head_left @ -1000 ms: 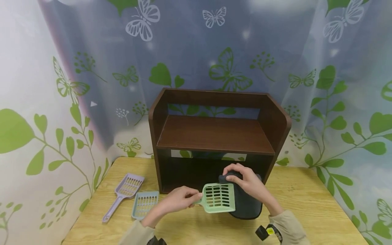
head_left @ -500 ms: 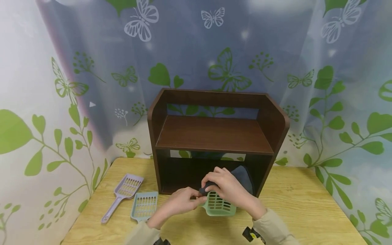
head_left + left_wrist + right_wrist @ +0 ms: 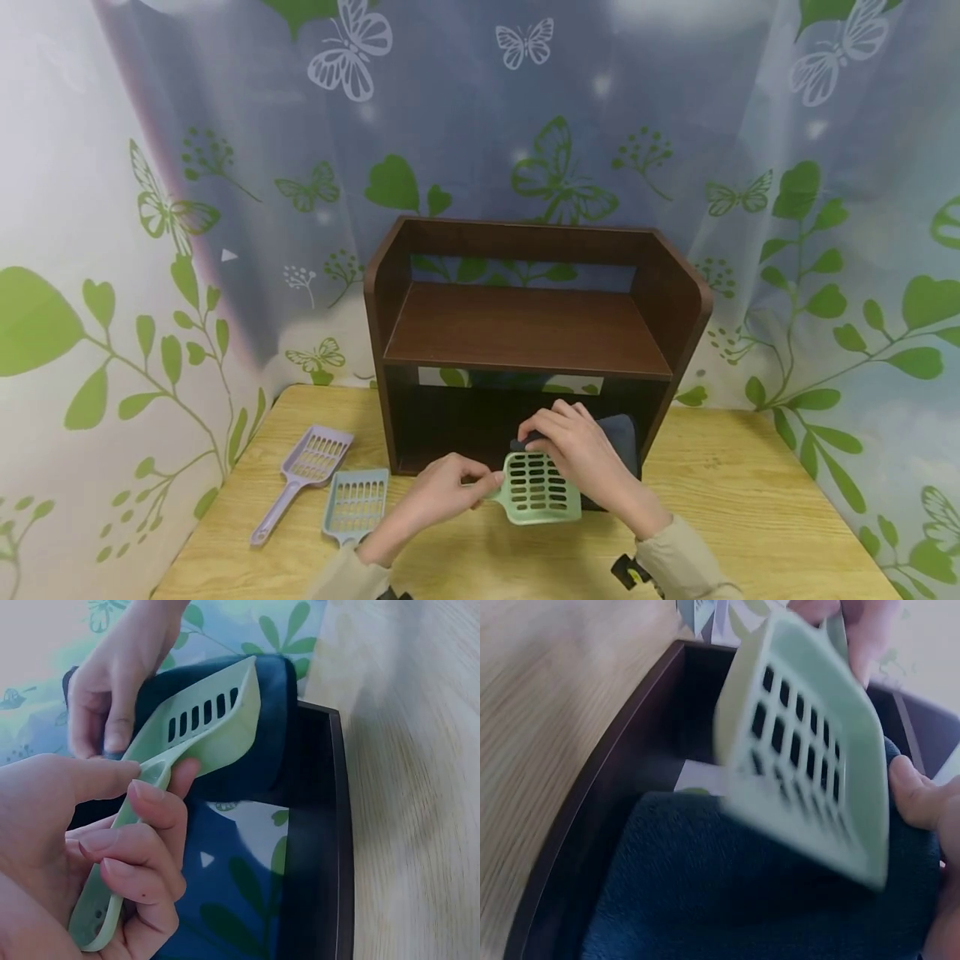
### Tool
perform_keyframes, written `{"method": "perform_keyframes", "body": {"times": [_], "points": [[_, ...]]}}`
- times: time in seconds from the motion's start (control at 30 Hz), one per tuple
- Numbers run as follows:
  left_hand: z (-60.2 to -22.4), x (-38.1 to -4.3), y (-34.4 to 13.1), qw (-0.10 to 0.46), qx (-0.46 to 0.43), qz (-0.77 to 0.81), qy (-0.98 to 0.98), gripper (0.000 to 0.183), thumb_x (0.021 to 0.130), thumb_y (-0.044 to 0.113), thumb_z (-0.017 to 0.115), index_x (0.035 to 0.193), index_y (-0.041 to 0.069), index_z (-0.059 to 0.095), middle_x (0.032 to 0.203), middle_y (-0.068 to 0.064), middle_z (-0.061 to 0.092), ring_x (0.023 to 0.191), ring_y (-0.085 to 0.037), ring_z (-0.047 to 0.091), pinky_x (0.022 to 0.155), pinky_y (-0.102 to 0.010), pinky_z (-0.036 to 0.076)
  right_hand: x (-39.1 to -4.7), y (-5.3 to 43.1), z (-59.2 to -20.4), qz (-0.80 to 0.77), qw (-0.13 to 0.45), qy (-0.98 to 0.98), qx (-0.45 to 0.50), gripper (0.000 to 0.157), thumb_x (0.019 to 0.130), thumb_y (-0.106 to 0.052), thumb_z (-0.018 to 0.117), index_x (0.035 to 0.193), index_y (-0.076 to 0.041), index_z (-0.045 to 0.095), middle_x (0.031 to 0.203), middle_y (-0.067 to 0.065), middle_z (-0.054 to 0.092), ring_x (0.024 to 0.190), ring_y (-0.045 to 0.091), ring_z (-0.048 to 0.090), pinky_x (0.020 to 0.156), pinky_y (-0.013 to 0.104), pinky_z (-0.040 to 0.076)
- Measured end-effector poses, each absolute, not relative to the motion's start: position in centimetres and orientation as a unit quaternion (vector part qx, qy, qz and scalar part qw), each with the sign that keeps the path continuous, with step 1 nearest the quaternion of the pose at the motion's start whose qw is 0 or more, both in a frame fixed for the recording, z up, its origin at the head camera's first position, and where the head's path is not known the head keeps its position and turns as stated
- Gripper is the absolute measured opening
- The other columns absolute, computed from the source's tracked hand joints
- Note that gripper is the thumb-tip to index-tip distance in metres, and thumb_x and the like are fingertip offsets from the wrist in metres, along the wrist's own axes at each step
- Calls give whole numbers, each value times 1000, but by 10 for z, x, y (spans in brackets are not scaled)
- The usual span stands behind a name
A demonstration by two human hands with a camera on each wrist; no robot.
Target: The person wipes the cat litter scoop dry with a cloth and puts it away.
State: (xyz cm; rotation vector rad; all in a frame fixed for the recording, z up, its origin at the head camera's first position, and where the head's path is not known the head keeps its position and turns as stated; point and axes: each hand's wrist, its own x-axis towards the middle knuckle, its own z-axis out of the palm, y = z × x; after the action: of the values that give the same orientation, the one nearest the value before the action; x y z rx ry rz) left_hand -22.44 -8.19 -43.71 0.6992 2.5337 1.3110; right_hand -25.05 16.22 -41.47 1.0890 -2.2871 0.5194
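Note:
My left hand (image 3: 450, 486) grips a pale green litter scoop (image 3: 540, 490) by its handle, the slotted head pointing right. In the left wrist view, fingers curl around the handle (image 3: 97, 904) with the thumb along its top. My right hand (image 3: 581, 450) holds a folded dark navy cloth (image 3: 621, 437), its thumb pressing the cloth in the right wrist view. Part of the cloth hangs behind the scoop head, which hides some of it. A purple litter scoop (image 3: 318, 454) and a blue-grey litter scoop (image 3: 357, 504) lie on the table to the left.
A dark brown two-tier shelf (image 3: 528, 329) stands just beyond the hands on the wooden table (image 3: 750, 500). Its lower compartment lies right behind the cloth. A curtain printed with leaves and butterflies (image 3: 465, 108) hangs around the back and sides.
My right hand swept the cloth left to the scoop's handle, then came partway back right over the head. The left hand keeps its hold on the green scoop, almost in place.

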Motion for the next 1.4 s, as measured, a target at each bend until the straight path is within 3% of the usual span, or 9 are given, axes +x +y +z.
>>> {"method": "perform_keyframes", "body": {"times": [0.27,0.4,0.5,0.67,0.9,1.07,1.23,1.4], "points": [[-439,-226,-88,94,216,465,854,34,102,43,59,87,18,77,60,3,59,44,-7,24,45,-24,22,-254,186,-420,282,246,-865,335,19,90,-7,73,104,-19,68,100,-8,67,82,5,52,71,30,48],[-441,-227,-89,99,215,470,850,34,102,44,59,85,20,75,64,-6,63,46,-8,28,47,-24,25,-254,192,-424,340,235,-861,296,19,92,-5,71,104,-19,68,102,-6,68,80,5,52,69,28,46],[-442,-227,-89,104,223,483,840,36,104,42,57,84,17,74,67,-15,63,49,-8,32,49,-23,28,-253,195,-430,392,234,-848,267,18,93,-3,70,105,-17,68,103,-4,69,87,6,58,76,26,47],[-444,-228,-88,113,228,518,817,39,106,38,54,81,10,68,64,-9,56,52,-7,34,52,-22,31,-251,194,-439,506,204,-809,220,11,99,-3,64,110,-5,63,106,4,65,95,9,59,83,17,46],[-450,-226,-79,111,161,608,769,37,106,27,54,113,-6,70,66,0,53,54,-6,41,48,-17,31,-240,187,-450,650,125,-742,104,23,103,-12,60,120,3,56,107,-7,63,98,5,57,85,17,48],[-461,-226,-72,132,130,645,741,43,107,26,51,125,-11,63,66,2,53,50,-3,37,47,-15,28,-231,178,-456,687,150,-710,43,27,104,-12,58,124,6,53,112,-7,60,103,5,56,87,16,46],[-470,-224,-67,163,116,676,709,49,110,33,45,132,-9,59,77,2,58,50,-2,33,48,-15,27,-225,166,-461,730,178,-659,-27,30,104,-14,60,127,3,52,114,-8,60,109,4,55,89,14,45],[-475,-222,-59,182,106,707,675,48,110,32,42,128,-9,59,75,1,52,50,0,30,47,-16,26,-222,155,-467,748,227,-622,-49,27,103,-13,62,124,1,54,116,-6,60,113,4,57,94,13,45]]}}
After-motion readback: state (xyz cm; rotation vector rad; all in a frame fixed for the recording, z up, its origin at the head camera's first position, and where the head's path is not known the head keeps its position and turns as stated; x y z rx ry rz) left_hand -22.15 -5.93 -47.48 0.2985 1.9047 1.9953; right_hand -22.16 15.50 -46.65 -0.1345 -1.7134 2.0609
